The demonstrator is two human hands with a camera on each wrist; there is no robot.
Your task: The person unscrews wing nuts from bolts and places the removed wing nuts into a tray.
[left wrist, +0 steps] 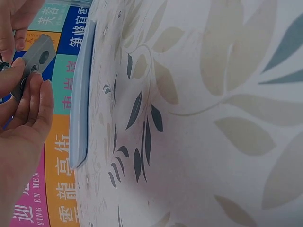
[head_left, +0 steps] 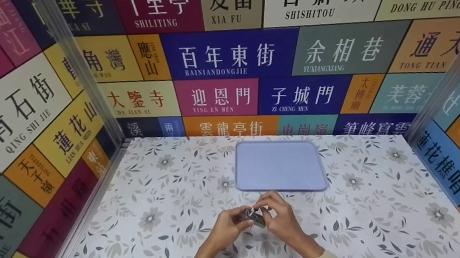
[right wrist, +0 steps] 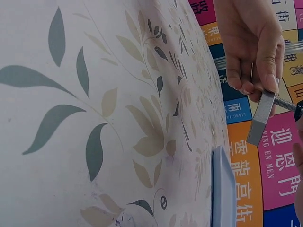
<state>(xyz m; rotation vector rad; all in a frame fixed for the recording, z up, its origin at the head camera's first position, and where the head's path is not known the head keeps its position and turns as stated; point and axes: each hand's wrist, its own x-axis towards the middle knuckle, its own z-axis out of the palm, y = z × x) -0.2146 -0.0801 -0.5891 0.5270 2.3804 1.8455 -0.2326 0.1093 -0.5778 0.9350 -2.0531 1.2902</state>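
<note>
My left hand [head_left: 228, 226] pinches a grey metal block [left wrist: 39, 56] with round holes between thumb and fingers. In the right wrist view the block [right wrist: 261, 118] is seen edge-on, tilted. A threaded screw [right wrist: 285, 105] with a dark head stands against the block's side; how deep it sits cannot be told. My right hand [head_left: 281, 218] is close beside the left, its fingers bent at the screw's head end. Only a sliver of that hand [right wrist: 298, 163] shows at the right wrist view's edge. The fingers partly hide both parts in the head view.
A shallow pale blue tray [head_left: 279, 166] lies on the table just beyond the hands. The table [head_left: 161, 247] has a white leaf-and-flower covering. Walls of colourful signs [head_left: 231, 56] enclose it at the back and both sides.
</note>
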